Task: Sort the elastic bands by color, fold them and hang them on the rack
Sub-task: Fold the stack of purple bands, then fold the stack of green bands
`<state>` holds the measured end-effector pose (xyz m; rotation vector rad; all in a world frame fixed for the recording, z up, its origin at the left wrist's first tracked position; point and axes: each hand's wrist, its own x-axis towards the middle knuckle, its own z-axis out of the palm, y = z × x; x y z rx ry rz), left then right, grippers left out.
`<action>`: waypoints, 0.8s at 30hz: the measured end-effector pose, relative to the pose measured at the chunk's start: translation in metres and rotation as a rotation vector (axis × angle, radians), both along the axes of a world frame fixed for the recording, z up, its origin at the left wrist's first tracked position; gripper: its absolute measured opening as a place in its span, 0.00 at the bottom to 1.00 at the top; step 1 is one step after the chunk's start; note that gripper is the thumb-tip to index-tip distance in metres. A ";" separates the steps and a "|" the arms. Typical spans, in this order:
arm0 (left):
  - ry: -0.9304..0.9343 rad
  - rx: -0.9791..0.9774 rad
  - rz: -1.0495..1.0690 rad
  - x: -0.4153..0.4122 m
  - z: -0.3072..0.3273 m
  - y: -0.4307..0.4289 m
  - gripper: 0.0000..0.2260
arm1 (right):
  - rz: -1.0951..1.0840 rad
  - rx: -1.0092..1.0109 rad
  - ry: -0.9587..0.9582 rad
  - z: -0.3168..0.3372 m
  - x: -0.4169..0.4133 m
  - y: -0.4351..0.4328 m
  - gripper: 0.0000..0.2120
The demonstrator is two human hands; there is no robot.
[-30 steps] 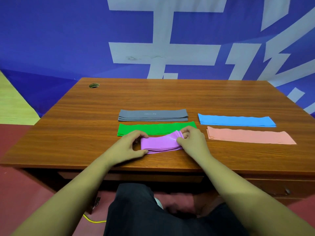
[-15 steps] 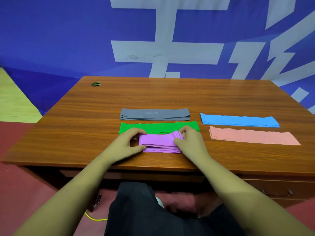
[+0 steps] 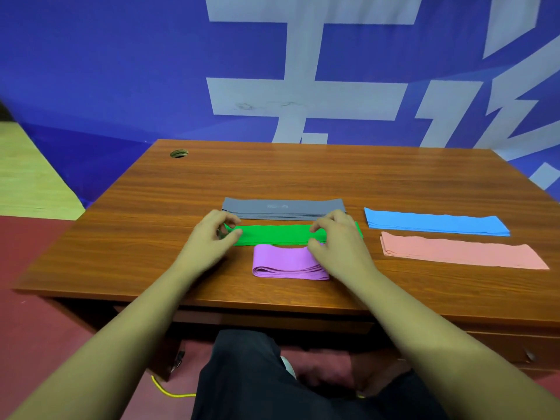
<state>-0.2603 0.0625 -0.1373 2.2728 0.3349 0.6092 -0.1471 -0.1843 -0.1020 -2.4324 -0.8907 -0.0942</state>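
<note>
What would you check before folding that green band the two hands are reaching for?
1. Purple band folded on the table: ok.
2. Green band lying flat: ok.
3. Left hand at its left end, right hand near its right end: ok.
4. Grip of either hand closed on it: cannot tell.
5. Gray band, blue band and pink band each lying apart: ok.
6. Rack in view: not ok.

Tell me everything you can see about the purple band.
The purple band is a stretchy-looking strip folded into a short flat stack, with layered loops showing along its near edge. It lies on the wooden table, in front of the green band. The right hand overlaps its right end; the left hand is clear of it.
</note>
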 end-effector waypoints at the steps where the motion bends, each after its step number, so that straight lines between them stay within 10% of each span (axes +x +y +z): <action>1: 0.005 0.010 0.078 0.004 0.001 0.003 0.06 | 0.046 -0.005 0.021 0.006 0.002 0.007 0.13; 9: 0.461 0.038 0.491 0.031 -0.005 0.023 0.19 | 0.310 -0.272 0.169 -0.001 0.012 0.050 0.18; 17: 0.739 0.043 0.476 0.049 -0.001 0.022 0.18 | 0.345 -0.274 0.140 -0.019 0.023 0.051 0.34; 24: 0.303 -0.124 0.272 0.056 0.025 0.001 0.09 | 0.270 -0.074 0.276 -0.014 0.032 0.055 0.19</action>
